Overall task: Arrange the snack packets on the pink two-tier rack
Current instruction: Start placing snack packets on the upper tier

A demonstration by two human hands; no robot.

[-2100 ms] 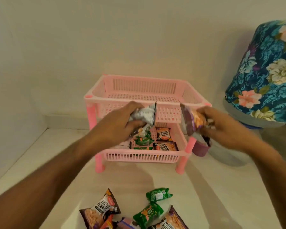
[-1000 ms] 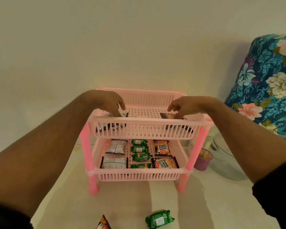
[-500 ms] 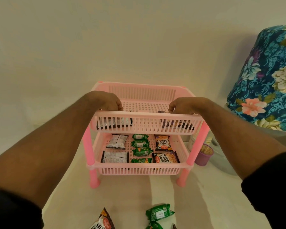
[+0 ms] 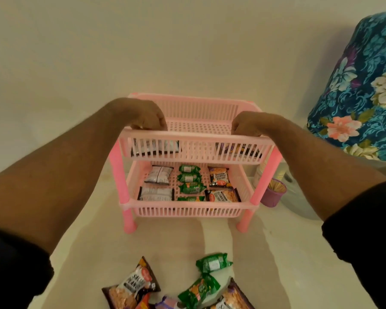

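The scene is viewed from one head-worn camera, angled forward and down; the pink rack (image 4: 191, 152) is seen close, seemingly at arm's reach.

Rack (image 4: 194, 139), centre of frame, against the wall (image 4: 143, 45), standing on the counter (image 4: 276, 253). Top shelf: one packet (image 4: 156, 148) at left front, one packet (image 4: 239, 150) at right front, each behind the front rail. Left hand (image 4: 146, 115) above the left packet; right hand (image 4: 247, 123) above the right one. Bottom shelf (image 4: 187, 210): two packets at left, one behind the other; a column of small packets (image 4: 188, 181) in the middle; two packets at right, one behind the other. Cup (image 4: 273, 192) just right of the rack's right front leg. Covered object (image 4: 361, 90) at upper right. Loose packets (image 4: 176, 286) on the counter at lower centre, before the rack.
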